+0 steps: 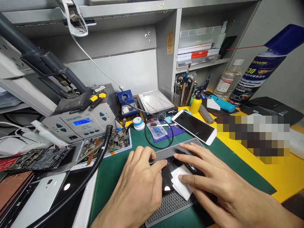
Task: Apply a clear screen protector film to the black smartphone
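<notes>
On a green mat (234, 161) covering the near part of the yellow bench (281, 180), a black glossy panel (167, 183) lies on a grey honeycomb pad (167, 209), close to the near edge of the green mat. The left hand (141, 179) sits at the panel's left edge, fingers curled and thumb tip on its surface; whether this grip clasps the panel, I cannot tell. The right hand (213, 180) grasps a folded white wipe (184, 186) against the panel, forefinger on top and thumb at the wipe's right edge, other fingers spread toward the pad's far edge. Beyond that edge lies a white phone (194, 126), screen up. A tray of parts (130, 142) rests at the green mat's left edge, and a blue spray can (255, 77) stands toward the bench's far right corner.
</notes>
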Available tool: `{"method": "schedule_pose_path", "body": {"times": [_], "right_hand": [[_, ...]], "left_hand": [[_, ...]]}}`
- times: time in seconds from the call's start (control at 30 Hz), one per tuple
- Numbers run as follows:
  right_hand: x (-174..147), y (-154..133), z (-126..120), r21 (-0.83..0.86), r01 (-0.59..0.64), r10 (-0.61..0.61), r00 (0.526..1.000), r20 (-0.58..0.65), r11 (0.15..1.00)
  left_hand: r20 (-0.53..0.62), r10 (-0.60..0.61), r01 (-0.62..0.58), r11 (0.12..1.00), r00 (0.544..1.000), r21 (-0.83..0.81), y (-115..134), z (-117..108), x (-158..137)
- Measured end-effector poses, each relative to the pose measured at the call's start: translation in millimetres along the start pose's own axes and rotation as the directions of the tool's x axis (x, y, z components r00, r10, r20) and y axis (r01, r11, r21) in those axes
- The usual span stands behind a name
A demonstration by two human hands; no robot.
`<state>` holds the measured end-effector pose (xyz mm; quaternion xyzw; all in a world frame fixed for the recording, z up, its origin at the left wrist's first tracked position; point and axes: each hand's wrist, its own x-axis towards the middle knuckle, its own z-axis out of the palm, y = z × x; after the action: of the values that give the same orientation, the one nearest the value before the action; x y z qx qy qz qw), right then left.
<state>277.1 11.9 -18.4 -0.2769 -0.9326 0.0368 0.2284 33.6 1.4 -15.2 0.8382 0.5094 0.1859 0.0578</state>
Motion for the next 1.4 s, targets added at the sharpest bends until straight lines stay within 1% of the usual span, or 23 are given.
{"method": "schedule_pose_path", "body": {"times": [0.1,0.2,0.3,0.43,0.63,0.8,0.87,0.93,1.03,1.13,1.27,1.4], "right_hand": [[0.4,1.0,2.9,-0.023,0.005,-0.005,1.0,0.0,1.0],[1.4,-0.1,5.2,-0.052,0.02,-0.019,1.0,0.019,0.998],[-0.5,-3.7,4.9,-0.101,0.069,-0.063,0.996,0.061,0.993],[-9.2,-9.6,2.3,-0.129,0.115,-0.099,0.987,0.125,0.985],[-15.6,-20.9,-2.0,-0.181,0.097,-0.069,0.985,0.156,0.979],[-18.5,-27.5,-4.0,-0.186,0.122,-0.083,0.976,0.204,0.975],[-16.5,-29.9,-2.3,-0.212,0.075,-0.024,0.971,0.236,0.974],[-10.9,-32.3,1.4,-0.256,0.0,0.065,0.967,0.246,0.967],[1.7,-34.5,9.5,-0.322,-0.105,0.176,0.964,0.198,0.941],[13.4,-37.7,18.7,-0.35,-0.18,0.24,0.961,0.138,0.919],[26.9,-56.8,31.2,-0.315,-0.235,0.287,0.949,0.128,0.92],[43.6,-88.7,41.3,-0.165,-0.236,0.262,0.952,0.161,0.958]], "left_hand": [[-0.03,-0.044,0.046,0.997,0.999,0.06,-3.9,0.0,1.5],[-0.115,-0.081,0.094,0.989,0.99,0.113,-11.7,-2.0,2.0],[-0.18,-0.096,0.123,0.982,0.979,0.142,-19.1,-4.9,1.3],[-0.226,-0.103,0.138,0.98,0.969,0.144,-22.3,-7.8,0.8],[-0.275,-0.093,0.131,0.984,0.957,0.122,-23.0,-11.3,0.3],[-0.3,-0.115,0.152,0.983,0.947,0.104,-27.1,-16.2,0.0],[-0.31,-0.114,0.15,0.984,0.944,0.094,-28.3,-17.2,0.2],[-0.318,-0.118,0.152,0.985,0.941,0.087,-30.0,-17.1,0.5],[-0.327,-0.15,0.187,0.978,0.933,0.087,-34.6,-15.7,1.1],[-0.332,-0.183,0.221,0.972,0.926,0.082,-41.3,-14.8,1.7],[-0.348,-0.208,0.245,0.967,0.914,0.064,-47.9,-16.1,1.7],[-0.359,-0.217,0.255,0.965,0.908,0.063,-50.0,-17.3,1.2]]}}
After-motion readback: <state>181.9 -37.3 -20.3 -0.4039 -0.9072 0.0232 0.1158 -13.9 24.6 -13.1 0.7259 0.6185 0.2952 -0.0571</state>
